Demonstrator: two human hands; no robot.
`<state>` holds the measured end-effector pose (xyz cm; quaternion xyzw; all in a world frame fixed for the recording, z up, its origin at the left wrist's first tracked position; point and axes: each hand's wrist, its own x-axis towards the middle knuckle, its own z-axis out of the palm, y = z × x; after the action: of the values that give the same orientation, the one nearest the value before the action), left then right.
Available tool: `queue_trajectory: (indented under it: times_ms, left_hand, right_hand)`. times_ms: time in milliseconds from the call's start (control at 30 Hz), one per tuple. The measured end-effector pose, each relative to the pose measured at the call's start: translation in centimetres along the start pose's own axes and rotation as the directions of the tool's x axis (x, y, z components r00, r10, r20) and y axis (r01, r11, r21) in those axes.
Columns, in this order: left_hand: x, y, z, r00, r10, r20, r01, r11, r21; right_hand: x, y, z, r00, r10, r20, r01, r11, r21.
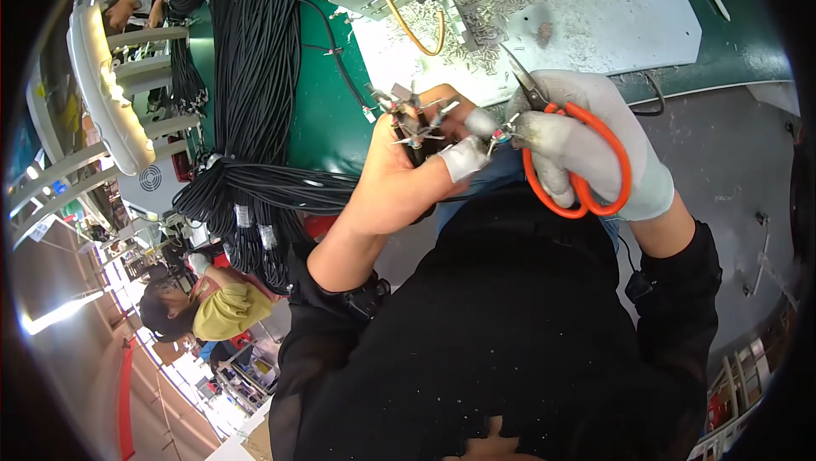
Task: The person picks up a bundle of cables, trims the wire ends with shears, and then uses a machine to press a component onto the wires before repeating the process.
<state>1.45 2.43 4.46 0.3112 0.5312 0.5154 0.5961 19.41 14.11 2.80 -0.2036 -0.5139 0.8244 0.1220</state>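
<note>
Between ten and eleven o'clock lies a long bundle of black cables (255, 62). At twelve my left hand (404, 174), wearing white finger cots (463, 159), curls round dark, frayed cable ends (416, 121), thumb and finger pinching one coloured-wire tip (501, 135). At two my white-gloved right hand (595, 151) grips orange-handled metal scissors (595, 123), partly hiding them; whether it touches the tip is unclear.
</note>
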Motion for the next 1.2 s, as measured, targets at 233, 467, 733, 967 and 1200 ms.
queue_trajectory:
  times_ms: [233, 467, 733, 967, 1200]
  left_hand:
    - [-0.2, -0.5, -0.6, 0.958, 0.120, -0.262, -0.087, 0.987, 0.135]
    - [0.4, -2.0, -0.2, 0.876, 0.409, -0.256, -0.321, 0.890, 0.323]
    - [0.4, -1.6, -1.3, 0.878, 0.465, 0.112, -0.427, 0.654, 0.625]
    - [0.5, -1.8, -0.1, 0.904, 0.375, -0.203, -0.240, 0.841, 0.485]
    - [1.3, -1.9, -0.9, 0.967, 0.075, -0.242, -0.023, 0.977, 0.211]
  right_hand:
    - [1.1, 1.9, 3.3, 0.681, -0.730, 0.059, 0.217, 0.124, -0.968]
    - [0.4, 2.2, 3.9, 0.860, -0.504, -0.080, 0.221, 0.509, -0.832]
    - [0.4, 2.9, 3.4, 0.894, -0.437, -0.098, 0.244, 0.658, -0.713]
    - [0.4, 3.0, 3.2, 0.846, -0.529, -0.073, 0.163, 0.385, -0.908]
    - [0.9, 3.5, 2.4, 0.977, -0.181, -0.113, 0.080, 0.800, -0.595]
